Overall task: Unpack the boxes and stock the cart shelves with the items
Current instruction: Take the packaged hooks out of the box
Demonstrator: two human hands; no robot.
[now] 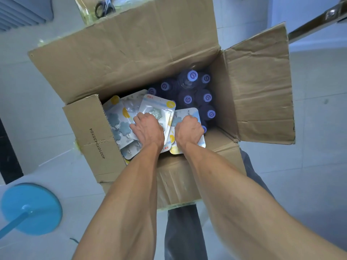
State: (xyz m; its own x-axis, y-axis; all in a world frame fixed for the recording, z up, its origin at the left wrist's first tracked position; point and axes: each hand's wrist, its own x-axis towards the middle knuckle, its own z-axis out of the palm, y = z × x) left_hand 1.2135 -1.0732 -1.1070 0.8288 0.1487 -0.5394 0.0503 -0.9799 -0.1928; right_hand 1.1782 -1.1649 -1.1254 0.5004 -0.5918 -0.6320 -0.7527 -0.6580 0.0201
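Reaching into the open cardboard box (93, 139), the person has both hands down among a loose pile of blister-carded hook packs (120, 124). The left hand (148, 128) has its fingers curled over the lower edge of the topmost pack (159, 107), a card with a silvery snowflake-shaped hook under clear plastic. The right hand (188, 131) is curled onto a neighbouring pack (193, 114) at the pile's right side. How firmly either hand grips cannot be told, as the fingertips are hidden under the knuckles.

The packs fill the near-left part of the box, overlapping at angles; behind and to the right of them stand dark bottles (187, 99) with pale purple caps, packed close together.

These packs look light and thin, with stiff card backs and glossy plastic faces that are likely to slide over one another. Taking a stack by its edges, thumb on top and fingers beneath, should hold them better than pressing on the bubble fronts, which could dent. The bottles are probably far heavier and best lifted singly by the neck or body.

A pair of scissors (104, 6) lies beyond the box, and a blue round base (31, 209) stands on the floor to the left.
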